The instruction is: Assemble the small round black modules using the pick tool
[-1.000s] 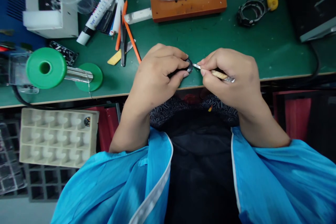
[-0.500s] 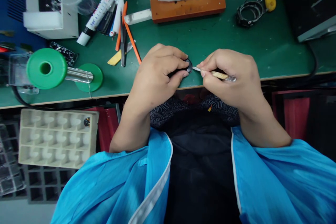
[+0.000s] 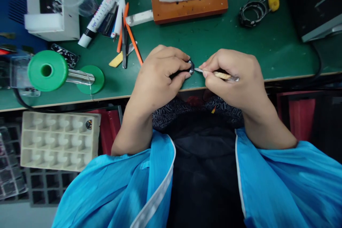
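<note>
Near the front edge of the green bench, my left hand is closed around a small, round dark part with a shiny rim. Most of that part is hidden under the fingers. My right hand pinches a thin craft knife with a pale yellowish handle like a pen. Its narrow metal blade points left at the rim of the round part; whether the tip touches it I cannot tell.
Left of my hands lie tweezers, orange sticks and a marker. A green solder spool stands further left. An orange-brown block sits ahead, a black watch case to the right. A beige compartment tray is below left.
The knife tip and my right hand have shifted very slightly left. Both hands keep their grips, and the view has moved a little.
</note>
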Demonstrator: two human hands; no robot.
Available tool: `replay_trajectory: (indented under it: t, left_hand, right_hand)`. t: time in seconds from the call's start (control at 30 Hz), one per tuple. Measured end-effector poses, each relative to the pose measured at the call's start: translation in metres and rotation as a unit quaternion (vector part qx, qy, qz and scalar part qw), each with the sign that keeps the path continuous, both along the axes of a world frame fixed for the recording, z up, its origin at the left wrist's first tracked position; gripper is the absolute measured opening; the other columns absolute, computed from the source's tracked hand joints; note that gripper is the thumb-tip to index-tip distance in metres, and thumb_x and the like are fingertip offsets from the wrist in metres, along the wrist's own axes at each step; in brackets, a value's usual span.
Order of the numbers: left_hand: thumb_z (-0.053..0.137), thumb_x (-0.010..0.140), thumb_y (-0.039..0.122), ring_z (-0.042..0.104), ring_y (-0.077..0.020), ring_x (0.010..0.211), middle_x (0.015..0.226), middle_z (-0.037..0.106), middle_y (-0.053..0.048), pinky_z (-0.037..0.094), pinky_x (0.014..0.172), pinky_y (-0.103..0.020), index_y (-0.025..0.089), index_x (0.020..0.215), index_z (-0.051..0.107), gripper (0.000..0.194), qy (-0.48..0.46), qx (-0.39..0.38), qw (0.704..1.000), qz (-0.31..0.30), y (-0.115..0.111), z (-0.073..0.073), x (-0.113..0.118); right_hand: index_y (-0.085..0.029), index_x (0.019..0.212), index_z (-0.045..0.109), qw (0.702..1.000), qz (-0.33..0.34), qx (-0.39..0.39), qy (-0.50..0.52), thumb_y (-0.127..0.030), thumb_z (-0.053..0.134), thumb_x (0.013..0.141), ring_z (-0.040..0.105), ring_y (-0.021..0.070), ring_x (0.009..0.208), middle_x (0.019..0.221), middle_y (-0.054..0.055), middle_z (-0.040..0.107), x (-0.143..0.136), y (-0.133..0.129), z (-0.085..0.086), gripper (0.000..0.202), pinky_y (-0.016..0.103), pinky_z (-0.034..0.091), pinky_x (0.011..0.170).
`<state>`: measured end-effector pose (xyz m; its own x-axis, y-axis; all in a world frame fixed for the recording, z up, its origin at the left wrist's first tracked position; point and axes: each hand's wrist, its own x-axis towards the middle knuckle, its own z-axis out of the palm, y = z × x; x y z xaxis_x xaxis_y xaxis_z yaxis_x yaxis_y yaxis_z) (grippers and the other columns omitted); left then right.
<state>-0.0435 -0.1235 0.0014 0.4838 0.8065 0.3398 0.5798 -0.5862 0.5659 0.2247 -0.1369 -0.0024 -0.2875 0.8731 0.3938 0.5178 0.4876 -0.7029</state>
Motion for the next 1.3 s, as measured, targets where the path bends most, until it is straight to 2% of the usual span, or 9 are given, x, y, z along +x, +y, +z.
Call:
replay_trajectory:
  t: [0.1,0.23,0.37,0.47,0.63,0.83,1.0,1.1,1.3]
  left_hand:
    - [0.077,0.123,0.026,0.091,-0.0342,0.139,0.144,0.097,-0.005,0.073,0.13,-0.062,0.031,0.123,0.096,0.02,0.002,-0.011,1.0,0.002,-0.0003,0.0006,0.0006]
    - [0.077,0.123,0.026,0.091,-0.0348,0.139,0.145,0.096,-0.006,0.073,0.131,-0.063,0.031,0.126,0.097,0.021,-0.003,-0.021,1.0,-0.001,-0.0003,0.0009,0.0003]
    - [0.078,0.123,0.028,0.091,-0.0337,0.14,0.145,0.096,-0.005,0.073,0.131,-0.061,0.031,0.126,0.096,0.019,0.009,-0.021,1.0,0.006,-0.0004,0.0014,-0.0004]
    - [0.076,0.124,0.028,0.091,-0.0338,0.14,0.146,0.097,-0.006,0.074,0.131,-0.062,0.032,0.126,0.096,0.02,0.01,-0.02,1.0,0.004,-0.0009,0.0024,0.0]
    - [0.077,0.123,0.029,0.091,-0.0349,0.14,0.145,0.097,-0.006,0.074,0.132,-0.064,0.033,0.127,0.096,0.02,0.013,-0.026,0.999,0.014,-0.0018,0.0035,0.0004]
    - [0.075,0.124,0.029,0.091,-0.0341,0.14,0.145,0.097,-0.005,0.075,0.131,-0.063,0.033,0.126,0.096,0.022,0.027,-0.016,0.999,0.014,-0.0019,0.0046,0.0004]
    - [0.075,0.124,0.028,0.092,-0.0343,0.14,0.146,0.097,-0.006,0.074,0.13,-0.063,0.032,0.126,0.096,0.021,0.025,-0.015,1.0,0.011,-0.0019,0.0047,0.0011]
    - [0.076,0.124,0.028,0.091,-0.0351,0.141,0.146,0.097,-0.007,0.073,0.131,-0.064,0.031,0.127,0.096,0.02,0.019,-0.022,1.0,0.009,-0.0019,0.0035,0.0007]
    - [0.075,0.124,0.028,0.09,-0.0356,0.142,0.147,0.096,-0.006,0.073,0.132,-0.064,0.033,0.126,0.096,0.022,0.015,-0.033,0.999,0.008,-0.0021,0.004,0.0004]
  right_hand:
    - [-0.034,0.091,0.067,1.0,-0.017,0.005,-0.003,-0.011,0.079,0.102,0.091,0.0323,0.104,0.1,0.001,0.091,-0.0011,-0.0001,0.0013,0.029,0.049,0.07,0.091]
    - [-0.033,0.088,0.063,1.0,0.005,0.006,0.015,-0.005,0.075,0.096,0.091,0.0312,0.1,0.096,0.0,0.089,-0.0028,0.0003,0.0031,0.031,0.047,0.066,0.085]
    - [-0.033,0.09,0.063,1.0,-0.009,0.012,0.015,-0.007,0.074,0.099,0.091,0.0317,0.102,0.098,0.001,0.09,-0.0046,0.0005,0.0036,0.03,0.048,0.066,0.088]
    - [-0.033,0.087,0.062,1.0,-0.004,-0.001,0.017,-0.007,0.076,0.095,0.09,0.0319,0.099,0.095,0.002,0.088,-0.0058,0.0004,0.004,0.03,0.048,0.066,0.085]
    - [-0.035,0.091,0.068,1.0,-0.023,-0.021,-0.004,-0.016,0.079,0.104,0.092,0.0342,0.109,0.103,0.002,0.092,-0.0057,0.0004,0.004,0.025,0.052,0.074,0.099]
    - [-0.034,0.09,0.068,0.999,-0.024,-0.029,0.002,-0.013,0.08,0.104,0.093,0.0344,0.112,0.104,0.002,0.093,-0.005,0.001,0.0056,0.028,0.052,0.074,0.102]
    - [-0.034,0.089,0.068,0.999,-0.007,-0.037,0.014,-0.017,0.079,0.103,0.092,0.035,0.107,0.1,0.003,0.09,-0.0043,0.0024,0.0049,0.025,0.052,0.074,0.097]
    - [-0.035,0.092,0.071,1.0,-0.013,-0.021,0.014,-0.019,0.078,0.106,0.093,0.0346,0.113,0.105,0.003,0.092,-0.004,0.0029,0.0043,0.022,0.052,0.074,0.101]
    - [-0.034,0.088,0.068,0.999,-0.006,-0.03,0.03,-0.019,0.078,0.104,0.092,0.0352,0.106,0.1,0.003,0.09,-0.0032,0.0021,0.0065,0.024,0.053,0.074,0.097]
